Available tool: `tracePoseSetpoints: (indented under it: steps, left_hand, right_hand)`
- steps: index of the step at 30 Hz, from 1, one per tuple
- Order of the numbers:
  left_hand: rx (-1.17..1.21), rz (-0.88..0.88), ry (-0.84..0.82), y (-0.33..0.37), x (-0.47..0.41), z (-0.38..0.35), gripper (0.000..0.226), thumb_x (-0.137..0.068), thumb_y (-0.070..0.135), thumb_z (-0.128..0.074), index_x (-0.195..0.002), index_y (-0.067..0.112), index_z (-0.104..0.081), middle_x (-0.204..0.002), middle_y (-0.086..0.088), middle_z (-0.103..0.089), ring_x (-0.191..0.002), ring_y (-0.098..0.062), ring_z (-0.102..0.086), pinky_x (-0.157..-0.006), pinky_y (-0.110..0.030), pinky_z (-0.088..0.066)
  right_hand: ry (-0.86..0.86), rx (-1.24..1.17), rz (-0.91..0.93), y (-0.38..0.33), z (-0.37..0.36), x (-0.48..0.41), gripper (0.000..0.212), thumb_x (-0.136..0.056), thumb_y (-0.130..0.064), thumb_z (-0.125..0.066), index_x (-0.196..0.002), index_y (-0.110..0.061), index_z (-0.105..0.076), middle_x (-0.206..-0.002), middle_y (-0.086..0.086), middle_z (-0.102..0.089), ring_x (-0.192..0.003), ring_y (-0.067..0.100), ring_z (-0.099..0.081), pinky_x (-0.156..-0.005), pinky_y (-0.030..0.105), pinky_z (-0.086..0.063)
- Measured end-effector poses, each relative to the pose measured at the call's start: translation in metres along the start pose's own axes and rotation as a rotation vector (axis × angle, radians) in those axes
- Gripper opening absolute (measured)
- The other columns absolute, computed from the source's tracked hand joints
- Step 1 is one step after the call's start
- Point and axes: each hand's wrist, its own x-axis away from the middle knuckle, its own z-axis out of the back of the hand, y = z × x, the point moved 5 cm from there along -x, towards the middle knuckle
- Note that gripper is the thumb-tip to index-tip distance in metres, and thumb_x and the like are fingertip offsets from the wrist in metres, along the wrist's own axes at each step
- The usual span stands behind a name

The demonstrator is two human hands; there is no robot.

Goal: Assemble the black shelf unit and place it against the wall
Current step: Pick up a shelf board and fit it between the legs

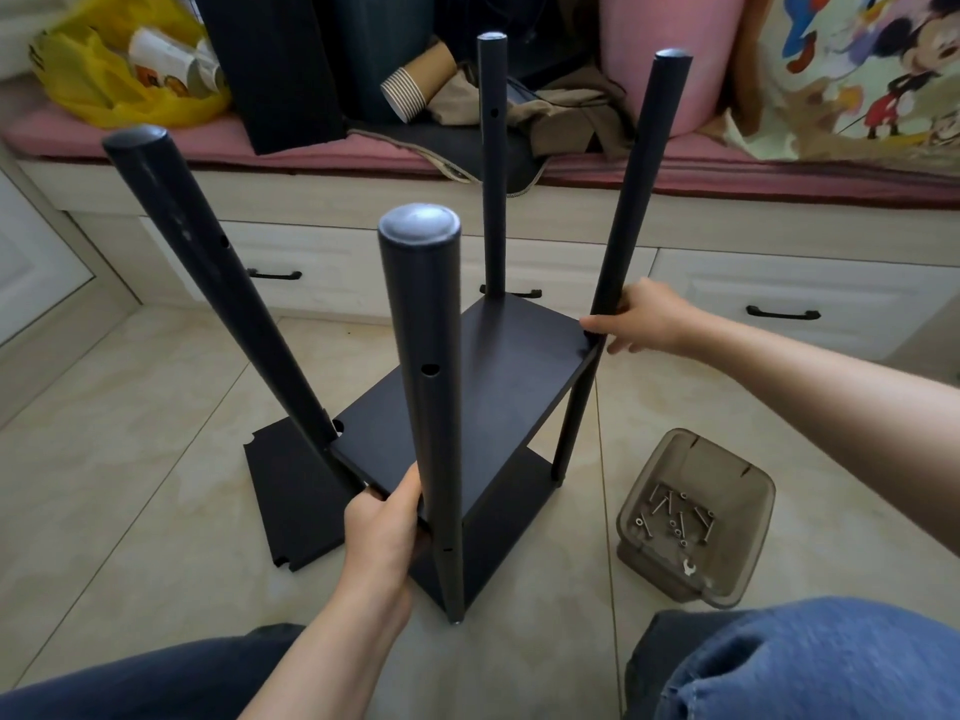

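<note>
The black shelf unit [483,387] stands on the tiled floor with several round black posts rising from it. Two black boards sit on the posts, one near the floor and one higher up. My left hand [387,527] grips the near edge of the upper board beside the front post [426,356]. My right hand [641,317] holds the far right corner of that board, its fingers around the right post [636,200]. A loose black board [291,491] lies flat on the floor to the left.
A translucent brown tub [727,480] with several screws and a small wrench sits on the floor at right. Behind is a white drawer bench [779,283] with pink cushions, a yellow bag [104,80], paper cups and clothes. My knees are at the bottom edge.
</note>
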Motion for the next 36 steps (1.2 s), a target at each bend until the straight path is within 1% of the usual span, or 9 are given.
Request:
tracePoseSetpoints:
  steps: [6,10,13,16,19,22,25,29,36]
  left_hand:
    - [-0.009,0.010,-0.016,-0.001,-0.001,-0.002,0.029,-0.085,0.036,-0.078,-0.084,0.010,-0.063,-0.054,0.005,-0.058,-0.055,-0.011,-0.064,-0.049,-0.023,-0.053]
    - [0.000,0.025,-0.044,-0.006,0.002,-0.004,0.033,-0.082,0.040,-0.078,-0.081,0.012,-0.060,-0.057,0.005,-0.056,-0.052,-0.008,-0.061,-0.050,-0.024,-0.053]
    - [0.022,0.019,-0.042,-0.006,0.003,-0.007,0.028,-0.084,0.038,-0.077,-0.077,0.016,-0.061,-0.055,0.008,-0.060,-0.051,-0.005,-0.062,-0.049,-0.023,-0.051]
    - [0.037,0.030,-0.028,-0.007,0.000,-0.010,0.026,-0.088,0.034,-0.074,-0.073,0.016,-0.062,-0.054,0.007,-0.061,-0.049,-0.006,-0.062,-0.047,-0.023,-0.050]
    - [0.039,0.055,-0.009,-0.007,-0.003,-0.014,0.030,-0.090,0.037,-0.071,-0.072,0.015,-0.061,-0.052,0.009,-0.061,-0.050,-0.007,-0.063,-0.050,-0.024,-0.051]
    - [0.080,0.076,-0.015,-0.007,-0.005,-0.023,0.032,-0.090,0.044,-0.071,-0.084,0.014,-0.065,-0.060,0.010,-0.067,-0.056,-0.007,-0.067,-0.049,-0.022,-0.053]
    - [0.109,0.110,-0.035,-0.008,-0.006,-0.036,0.045,-0.092,0.049,-0.067,-0.108,0.007,-0.068,-0.087,-0.001,-0.076,-0.077,-0.016,-0.074,-0.056,-0.025,-0.057]
    - [0.128,0.165,-0.187,-0.012,0.000,-0.057,0.044,-0.099,0.045,-0.057,-0.117,0.005,-0.065,-0.098,-0.006,-0.079,-0.088,-0.019,-0.077,-0.065,-0.027,-0.058]
    - [0.165,0.120,-0.504,-0.012,0.013,-0.080,0.037,-0.094,0.017,-0.063,-0.129,0.005,-0.061,-0.118,-0.014,-0.073,-0.109,-0.024,-0.071,-0.079,-0.027,-0.058]
  right_hand:
    - [0.004,-0.223,-0.002,0.000,-0.007,0.001,0.026,-0.095,-0.023,-0.065,-0.115,-0.007,-0.062,-0.110,0.009,-0.067,-0.102,0.025,-0.066,-0.082,0.033,-0.057]
    - [0.032,-0.272,0.005,-0.003,-0.010,0.003,0.016,-0.097,-0.022,-0.061,-0.107,-0.009,-0.060,-0.103,0.008,-0.065,-0.104,0.028,-0.065,-0.076,0.030,-0.057]
    - [0.056,-0.257,-0.026,-0.004,-0.013,0.007,0.029,-0.099,-0.025,-0.057,-0.114,-0.001,-0.060,-0.109,0.020,-0.066,-0.099,0.031,-0.065,-0.087,0.046,-0.058]
    - [0.015,-0.194,-0.083,-0.005,-0.017,0.019,0.036,-0.099,-0.026,-0.055,-0.121,0.003,-0.058,-0.104,0.022,-0.065,-0.089,0.029,-0.061,-0.090,0.051,-0.056]
    - [0.012,-0.098,-0.074,-0.008,-0.015,0.041,0.036,-0.098,-0.020,-0.056,-0.123,0.007,-0.056,-0.118,0.027,-0.065,-0.103,0.037,-0.066,-0.090,0.052,-0.056]
    - [-0.054,-0.082,0.031,-0.026,-0.013,0.075,0.041,-0.097,-0.019,-0.059,-0.135,-0.006,-0.053,-0.127,0.012,-0.065,-0.109,0.025,-0.065,-0.091,0.040,-0.057]
    - [-0.317,-0.124,0.193,-0.055,-0.020,0.114,0.037,-0.095,-0.021,-0.064,-0.131,-0.022,-0.058,-0.126,-0.003,-0.067,-0.107,0.006,-0.066,-0.091,0.024,-0.055]
    - [-0.530,-0.249,0.284,-0.079,-0.032,0.148,0.040,-0.088,-0.026,-0.074,-0.126,-0.031,-0.060,-0.123,-0.012,-0.068,-0.111,0.001,-0.065,-0.096,0.023,-0.053]
    - [-0.313,-0.198,0.368,-0.073,-0.030,0.152,0.018,-0.090,-0.027,-0.072,-0.107,-0.025,-0.066,-0.107,-0.004,-0.073,-0.103,0.006,-0.068,-0.096,0.037,-0.055]
